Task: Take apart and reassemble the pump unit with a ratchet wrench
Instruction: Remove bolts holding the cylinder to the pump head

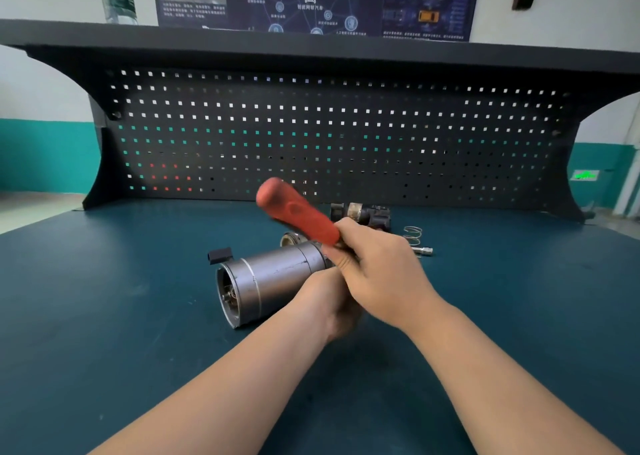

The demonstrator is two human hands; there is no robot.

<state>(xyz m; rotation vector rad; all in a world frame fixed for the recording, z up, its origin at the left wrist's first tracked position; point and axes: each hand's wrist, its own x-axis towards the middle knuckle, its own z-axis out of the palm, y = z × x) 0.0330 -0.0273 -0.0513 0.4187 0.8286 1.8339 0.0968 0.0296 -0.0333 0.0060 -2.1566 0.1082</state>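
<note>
A grey metal pump cylinder point(273, 278) lies on its side on the blue-green bench top point(138, 316), its open end toward me at the left. My right hand point(377, 267) grips the ratchet wrench near its head, and the wrench's red handle point(294, 212) points up and to the left, blurred. The wrench head is hidden behind my fingers. My left hand point(332, 302) lies under my right hand against the right end of the cylinder; its fingers are mostly hidden.
Behind the cylinder sit a dark pump body point(363, 214), a coil spring point(412, 235), a small bolt point(424, 251), a round metal part point(292, 239) and a small black block point(220, 255). A black pegboard point(329, 136) closes off the back of the bench.
</note>
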